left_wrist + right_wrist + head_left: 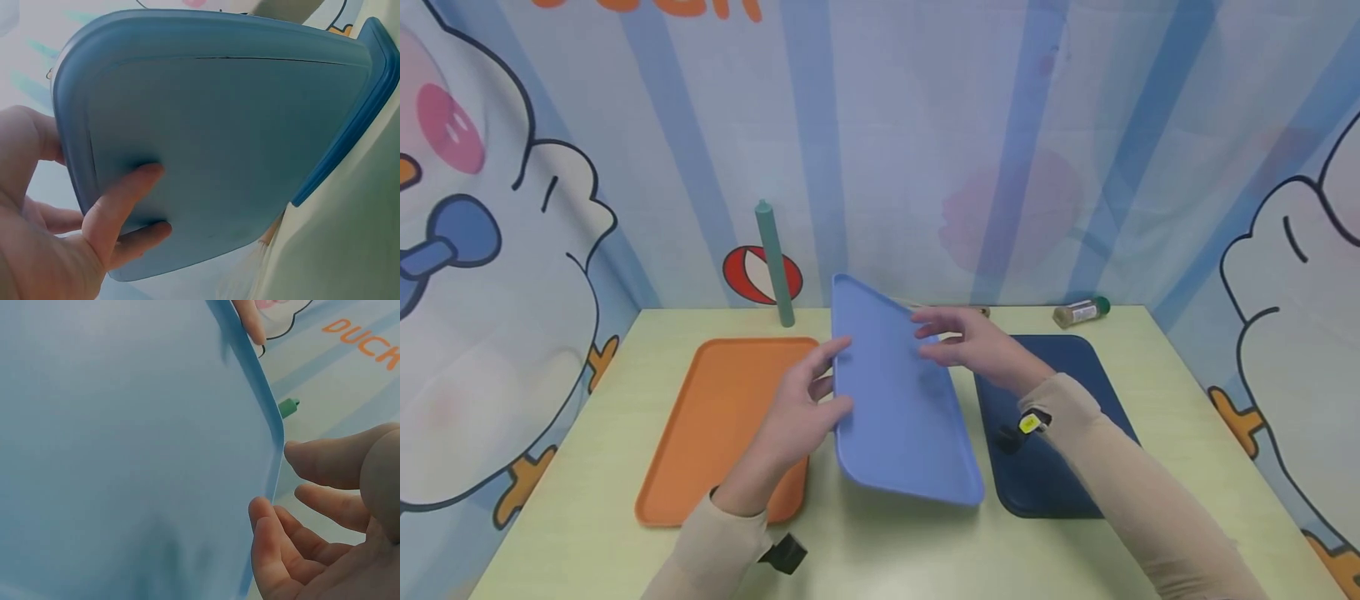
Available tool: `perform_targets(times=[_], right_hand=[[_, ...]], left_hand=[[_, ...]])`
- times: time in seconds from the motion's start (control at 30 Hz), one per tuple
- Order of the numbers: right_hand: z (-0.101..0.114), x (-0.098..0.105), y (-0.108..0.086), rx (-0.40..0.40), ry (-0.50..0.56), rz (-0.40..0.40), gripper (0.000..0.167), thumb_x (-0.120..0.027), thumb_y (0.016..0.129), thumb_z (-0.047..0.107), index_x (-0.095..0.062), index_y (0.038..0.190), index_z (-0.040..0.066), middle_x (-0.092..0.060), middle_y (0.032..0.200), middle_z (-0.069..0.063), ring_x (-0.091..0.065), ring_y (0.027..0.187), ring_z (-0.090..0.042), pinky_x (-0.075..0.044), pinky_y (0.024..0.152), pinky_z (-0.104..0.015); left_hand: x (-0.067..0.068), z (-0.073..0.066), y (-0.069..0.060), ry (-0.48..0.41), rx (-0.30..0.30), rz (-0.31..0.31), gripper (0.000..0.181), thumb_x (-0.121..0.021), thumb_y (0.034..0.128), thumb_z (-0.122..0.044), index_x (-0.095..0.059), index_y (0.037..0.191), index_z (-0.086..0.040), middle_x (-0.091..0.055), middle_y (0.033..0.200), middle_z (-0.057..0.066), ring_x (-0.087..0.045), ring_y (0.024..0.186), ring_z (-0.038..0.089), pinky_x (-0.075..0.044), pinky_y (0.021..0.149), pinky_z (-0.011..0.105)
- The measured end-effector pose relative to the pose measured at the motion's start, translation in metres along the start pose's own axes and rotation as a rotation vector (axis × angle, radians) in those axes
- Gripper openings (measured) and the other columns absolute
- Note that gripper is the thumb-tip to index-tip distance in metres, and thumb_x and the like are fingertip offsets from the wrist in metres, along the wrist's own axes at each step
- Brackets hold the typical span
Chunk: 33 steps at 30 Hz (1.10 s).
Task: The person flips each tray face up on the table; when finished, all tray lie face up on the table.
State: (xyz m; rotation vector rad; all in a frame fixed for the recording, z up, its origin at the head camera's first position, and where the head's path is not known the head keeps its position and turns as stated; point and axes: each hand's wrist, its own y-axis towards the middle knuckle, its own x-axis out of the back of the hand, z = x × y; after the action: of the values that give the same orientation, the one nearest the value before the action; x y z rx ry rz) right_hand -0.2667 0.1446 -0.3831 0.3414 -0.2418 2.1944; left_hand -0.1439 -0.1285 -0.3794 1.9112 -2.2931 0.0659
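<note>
Pinch the light blue tray [902, 417] by its long left edge between thumb and fingers of the left hand [797, 417], pressing fingertips to the flat underside to resist twisting. With the right hand [966, 342], half open, loosely bent and gripping nothing, hover by the far right edge; from these angles, cannot tell for certain whether touching it. For a steadier hold, close those fingers on the rim before any turning, and lower gently to spare the corners. Expect smooth, faintly glossy plastic, probably stiff and light, moulded with rounded corners and a shallow raised lip. See it tilted up over the worktop [880, 558], between an orange tray [722, 433] and a navy tray [1037, 483], both lying flat. Farther back, find a slim green cylinder [776, 267] standing slightly askew and a green-capped jar [1081, 312] on its side.
</note>
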Motion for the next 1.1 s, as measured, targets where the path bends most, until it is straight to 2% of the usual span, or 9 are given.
perform_targets(times=[0.2,0.37,0.5,0.6,0.77,0.87,1.1], right_hand=[[-0.017,0.007,-0.009,-0.016,-0.080,-0.021,0.059,-0.070,0.102,0.015,-0.047,0.155,0.002,-0.051,0.153,-0.024,-0.052,0.139,-0.044,-0.049,0.110,-0.057],[-0.032,0.009,-0.018,-0.050,-0.169,-0.042,0.057,-0.070,0.102,0.015,-0.050,0.154,0.003,-0.050,0.156,-0.022,-0.052,0.140,-0.045,-0.048,0.110,-0.058],[-0.041,0.010,-0.026,-0.076,-0.175,-0.035,0.061,-0.071,0.102,0.019,-0.048,0.156,0.006,-0.047,0.158,-0.021,-0.049,0.143,-0.045,-0.047,0.111,-0.059],[-0.048,0.009,-0.030,-0.083,-0.143,-0.014,0.064,-0.071,0.102,0.025,-0.045,0.158,0.008,-0.050,0.155,-0.023,-0.051,0.140,-0.043,-0.050,0.108,-0.056],[-0.054,0.006,-0.034,-0.088,-0.042,0.017,0.065,-0.071,0.102,0.028,-0.044,0.159,0.012,-0.061,0.141,-0.024,-0.064,0.126,-0.035,-0.057,0.098,-0.049],[-0.057,0.006,-0.036,-0.062,0.001,0.032,0.066,-0.073,0.101,0.023,-0.044,0.159,0.011,-0.062,0.140,-0.023,-0.067,0.122,-0.032,-0.058,0.097,-0.046],[-0.060,0.006,-0.041,-0.015,0.033,0.020,0.067,-0.076,0.098,0.016,-0.046,0.157,0.006,-0.059,0.144,-0.023,-0.067,0.121,-0.032,-0.058,0.097,-0.042]], left_hand=[[0.004,0.007,-0.002,-0.037,-0.020,-0.024,0.072,-0.056,0.0947,0.008,-0.039,0.162,-0.012,-0.038,0.165,0.016,-0.052,0.143,0.037,-0.055,0.097,0.055],[0.007,0.012,-0.002,-0.084,-0.087,-0.066,0.071,-0.054,0.0929,0.012,-0.041,0.160,-0.008,-0.036,0.166,0.019,-0.051,0.144,0.039,-0.052,0.100,0.055],[0.010,0.016,-0.001,-0.127,-0.125,-0.099,0.071,-0.052,0.0909,0.015,-0.042,0.159,-0.004,-0.039,0.164,0.021,-0.051,0.143,0.039,-0.051,0.102,0.052],[0.011,0.017,-0.001,-0.152,-0.119,-0.114,0.072,-0.050,0.0902,0.016,-0.042,0.159,-0.004,-0.041,0.161,0.021,-0.053,0.140,0.039,-0.055,0.099,0.045],[0.013,0.021,0.000,-0.168,-0.119,-0.117,0.074,-0.048,0.0900,0.017,-0.039,0.160,-0.004,-0.039,0.163,0.020,-0.054,0.137,0.040,-0.059,0.085,0.029],[0.013,0.024,0.000,-0.182,-0.128,-0.110,0.074,-0.047,0.0900,0.017,-0.038,0.161,-0.004,-0.038,0.164,0.021,-0.054,0.136,0.042,-0.060,0.083,0.029],[0.017,0.032,0.004,-0.189,-0.135,-0.079,0.073,-0.044,0.0905,0.016,-0.035,0.161,-0.001,-0.036,0.164,0.023,-0.052,0.137,0.047,-0.058,0.095,0.037]])
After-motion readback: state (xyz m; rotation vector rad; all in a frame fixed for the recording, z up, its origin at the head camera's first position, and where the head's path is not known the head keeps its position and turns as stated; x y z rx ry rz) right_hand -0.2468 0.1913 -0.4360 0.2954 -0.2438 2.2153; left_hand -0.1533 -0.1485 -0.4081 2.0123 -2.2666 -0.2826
